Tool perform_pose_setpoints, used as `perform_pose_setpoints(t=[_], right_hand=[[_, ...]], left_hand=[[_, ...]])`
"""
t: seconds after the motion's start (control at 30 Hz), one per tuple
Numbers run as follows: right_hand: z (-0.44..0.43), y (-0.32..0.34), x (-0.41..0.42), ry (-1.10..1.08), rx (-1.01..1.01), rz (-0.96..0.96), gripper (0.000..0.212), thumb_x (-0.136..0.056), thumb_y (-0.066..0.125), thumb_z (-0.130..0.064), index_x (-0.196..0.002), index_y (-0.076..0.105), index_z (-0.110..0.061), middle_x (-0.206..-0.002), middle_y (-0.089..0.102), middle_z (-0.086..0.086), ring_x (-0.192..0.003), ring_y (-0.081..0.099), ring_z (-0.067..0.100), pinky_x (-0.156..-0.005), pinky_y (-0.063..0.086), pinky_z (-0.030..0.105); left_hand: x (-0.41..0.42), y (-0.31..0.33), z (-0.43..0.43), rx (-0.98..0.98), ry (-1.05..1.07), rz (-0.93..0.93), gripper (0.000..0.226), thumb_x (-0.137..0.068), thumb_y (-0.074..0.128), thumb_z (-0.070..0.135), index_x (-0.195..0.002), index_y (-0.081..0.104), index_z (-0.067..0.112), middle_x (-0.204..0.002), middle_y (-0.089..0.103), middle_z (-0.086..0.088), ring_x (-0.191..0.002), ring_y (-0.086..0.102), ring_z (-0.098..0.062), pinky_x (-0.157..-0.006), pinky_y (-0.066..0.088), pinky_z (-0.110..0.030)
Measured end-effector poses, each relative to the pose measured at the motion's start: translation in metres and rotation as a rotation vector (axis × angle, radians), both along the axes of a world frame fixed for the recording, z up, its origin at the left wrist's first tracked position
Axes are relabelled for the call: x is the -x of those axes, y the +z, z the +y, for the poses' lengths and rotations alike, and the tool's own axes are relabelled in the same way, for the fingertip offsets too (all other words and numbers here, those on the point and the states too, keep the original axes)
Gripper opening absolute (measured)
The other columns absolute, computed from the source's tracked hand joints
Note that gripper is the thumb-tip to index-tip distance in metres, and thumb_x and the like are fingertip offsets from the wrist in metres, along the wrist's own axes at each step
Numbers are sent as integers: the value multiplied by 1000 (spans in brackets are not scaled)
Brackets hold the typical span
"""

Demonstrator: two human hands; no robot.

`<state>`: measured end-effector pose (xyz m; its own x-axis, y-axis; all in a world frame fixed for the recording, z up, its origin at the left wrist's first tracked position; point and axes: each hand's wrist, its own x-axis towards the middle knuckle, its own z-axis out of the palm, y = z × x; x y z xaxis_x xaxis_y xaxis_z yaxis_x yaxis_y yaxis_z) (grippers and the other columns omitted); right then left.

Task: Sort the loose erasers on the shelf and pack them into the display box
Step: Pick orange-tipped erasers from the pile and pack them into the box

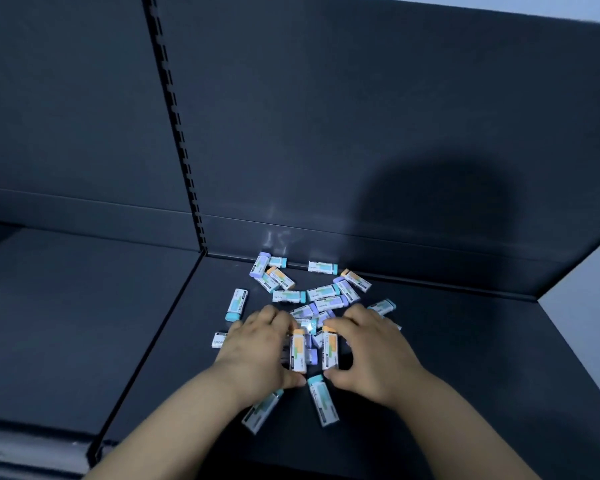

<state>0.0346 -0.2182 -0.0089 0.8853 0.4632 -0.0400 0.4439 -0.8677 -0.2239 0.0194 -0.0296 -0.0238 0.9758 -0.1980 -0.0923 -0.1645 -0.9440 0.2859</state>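
Erasers (323, 292) lie scattered on the dark shelf (465, 341), mostly from 10 to 2 o'clock of the hands. The left hand (260, 344) pinches an orange-tipped eraser (298, 353) lengthwise between thumb and curled fingers. The right hand (371, 351) pinches a second orange-tipped eraser (329, 349) likewise. Sorting by colour seems under way. Next, the pair needs grouping together, and no display box is in view.
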Motion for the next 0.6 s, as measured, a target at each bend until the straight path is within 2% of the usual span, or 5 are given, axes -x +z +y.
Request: perform_pose_setpoints(t=[0.2,0.33,0.6], right_hand=[[22,13,9,-11,-13,-47,67,-74,66,-48,-135,41,-36,-118,42,-9,-115,41,12,-97,31,27],[56,14,20,-26,-50,-44,67,-74,67,-45,-136,40,-37,-115,42,-9,-111,43,12,-88,29,24],[187,7,38,-86,-95,-57,72,-76,63,-49,-140,36,-34,-117,43,-8,-113,43,13,-95,35,27]], left_hand=[[8,5,12,75,-10,-162,68,-66,72,53,-121,35,36,-115,38,15,-115,41,-7,-94,31,-26],[10,8,43,97,-15,-201,63,-68,70,52,-120,37,39,-115,41,17,-115,43,-8,-88,29,-25],[22,7,171,80,-53,-211,64,-71,67,56,-125,40,36,-118,44,16,-115,43,-7,-88,28,-23]])
